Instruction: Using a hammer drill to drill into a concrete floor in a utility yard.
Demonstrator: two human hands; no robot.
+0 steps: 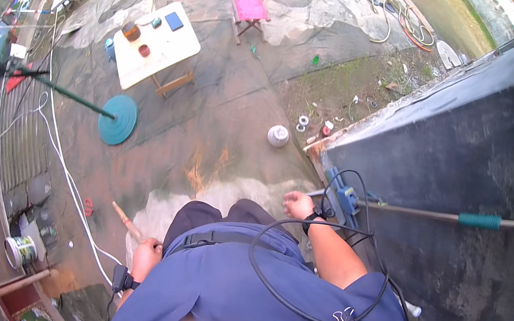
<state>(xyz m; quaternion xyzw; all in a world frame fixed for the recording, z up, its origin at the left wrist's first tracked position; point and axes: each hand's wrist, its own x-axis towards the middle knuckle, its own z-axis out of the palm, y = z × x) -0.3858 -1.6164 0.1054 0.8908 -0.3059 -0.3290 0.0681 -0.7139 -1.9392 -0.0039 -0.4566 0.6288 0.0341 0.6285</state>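
Observation:
My left hand [148, 253] is closed round the near end of a tapered wooden stick [125, 219], which points forward and left beside my leg. My right hand [299, 205] hangs in front of my right thigh, fingers loosely curled and slightly apart, with nothing visible in it. Just right of it, a blue mop head [347, 201] leans by the dark wall. Its metal pole [438, 216] has a teal sleeve. A black cable [258, 256] loops from my right wrist across my blue shirt, where a binder clip [344, 319] sits.
A white table [174, 48] holds jars and a dark blue flat object. A pink folding stool [250, 8] stands beyond. Left are a fan's teal base [117, 119], white cables [67, 176] and red-handled scissors [88, 206]. A whitish round container [278, 136] stands ahead, near the dark wall [456, 146].

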